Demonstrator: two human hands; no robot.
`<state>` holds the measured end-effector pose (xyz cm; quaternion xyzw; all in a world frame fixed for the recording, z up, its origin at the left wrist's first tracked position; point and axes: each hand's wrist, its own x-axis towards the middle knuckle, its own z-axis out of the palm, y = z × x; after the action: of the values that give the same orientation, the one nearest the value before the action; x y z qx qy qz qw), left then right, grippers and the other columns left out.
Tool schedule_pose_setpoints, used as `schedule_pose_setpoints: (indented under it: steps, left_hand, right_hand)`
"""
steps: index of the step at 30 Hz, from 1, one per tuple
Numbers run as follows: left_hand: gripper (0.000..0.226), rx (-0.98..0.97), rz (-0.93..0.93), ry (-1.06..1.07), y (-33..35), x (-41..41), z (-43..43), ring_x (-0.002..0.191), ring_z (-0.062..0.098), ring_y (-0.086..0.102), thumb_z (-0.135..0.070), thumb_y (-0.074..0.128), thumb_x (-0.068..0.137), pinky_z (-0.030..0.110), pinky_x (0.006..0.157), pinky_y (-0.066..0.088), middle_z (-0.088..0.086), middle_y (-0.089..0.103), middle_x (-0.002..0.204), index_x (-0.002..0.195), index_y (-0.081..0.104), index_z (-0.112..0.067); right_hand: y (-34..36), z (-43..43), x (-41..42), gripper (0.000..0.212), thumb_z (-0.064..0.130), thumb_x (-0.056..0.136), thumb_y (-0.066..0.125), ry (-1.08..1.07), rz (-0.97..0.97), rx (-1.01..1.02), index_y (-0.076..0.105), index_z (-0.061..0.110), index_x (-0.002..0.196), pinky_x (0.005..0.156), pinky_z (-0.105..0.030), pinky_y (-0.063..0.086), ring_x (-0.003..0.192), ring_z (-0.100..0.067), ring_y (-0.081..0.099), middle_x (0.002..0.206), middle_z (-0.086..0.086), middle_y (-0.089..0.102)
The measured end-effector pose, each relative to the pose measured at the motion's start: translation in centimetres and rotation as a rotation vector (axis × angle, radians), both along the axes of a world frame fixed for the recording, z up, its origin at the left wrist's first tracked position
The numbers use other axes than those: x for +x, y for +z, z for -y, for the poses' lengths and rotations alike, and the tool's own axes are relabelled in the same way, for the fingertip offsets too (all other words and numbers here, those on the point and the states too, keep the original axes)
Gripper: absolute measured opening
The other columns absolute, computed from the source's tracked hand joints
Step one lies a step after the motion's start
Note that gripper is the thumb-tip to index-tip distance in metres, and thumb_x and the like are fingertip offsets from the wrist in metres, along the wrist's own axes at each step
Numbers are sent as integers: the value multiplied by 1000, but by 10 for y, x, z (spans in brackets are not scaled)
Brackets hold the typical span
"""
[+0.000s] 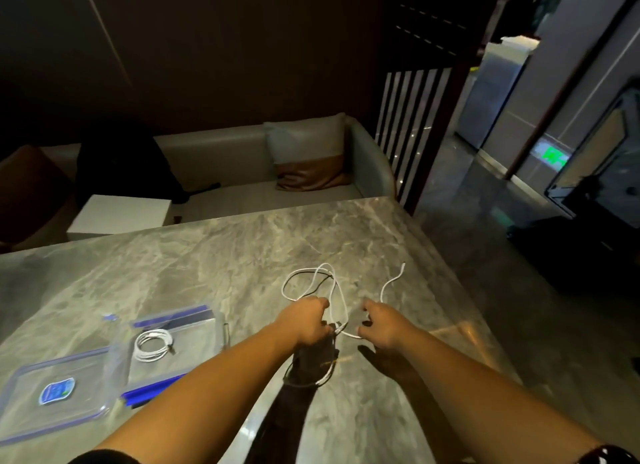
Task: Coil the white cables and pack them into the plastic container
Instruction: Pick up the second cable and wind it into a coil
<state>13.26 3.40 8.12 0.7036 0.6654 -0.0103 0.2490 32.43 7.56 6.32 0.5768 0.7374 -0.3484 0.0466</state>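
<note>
Item: loose white cable point(337, 299), uncoiled, lying in slack loops on the marble table point(214, 255) toward its right side, one free end point(402, 265) trailing off to the right, well apart from the container.

Holder, left: left hand point(306, 321), fingers curled around a gathered part of the cable near the plug end.

Holder, right: right hand point(382, 323), fingers bent inward and pinching a run of the same cable just beside the left hand; the exact fingertip contact is hard to make out.

Second item: coiled white cable point(152, 345), a neat ring already lying inside the plastic container point(218, 325), at the table's left.

Accessory: container lid point(55, 392), clear with blue edging, flat on the table beside the container.

Handling note, as judged: coiling appears barely begun. Best kept anchored in the left hand while the right feeds even loops of matching size, drawing in the far slack without letting the loops cross or twist, trailing end last.
</note>
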Motion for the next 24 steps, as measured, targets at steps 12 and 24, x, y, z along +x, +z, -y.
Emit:
schedule_pose_setpoints:
  steps: [12, 24]
  left_hand:
    - [45, -66, 27, -149, -31, 70, -77, 113, 32, 60, -29, 65, 86, 37, 91, 50, 14, 63, 123, 124, 57, -9]
    - [49, -152, 108, -494, -70, 66, -156, 107, 25, 58, -37, 69, 82, 37, 92, 48, 8, 61, 114, 128, 60, -22]
  right_hand:
    - [-41, -39, 64, 37, 32, 83, 65, -151, -46, -28, 55, 13, 114, 74, -26, 38, 106, -29, 60, 114, -11, 63]
    - [-77, -59, 53, 28, 36, 81, 68, -444, -147, -54, 59, 20, 102, 79, -31, 47, 89, -24, 63, 84, 4, 58]
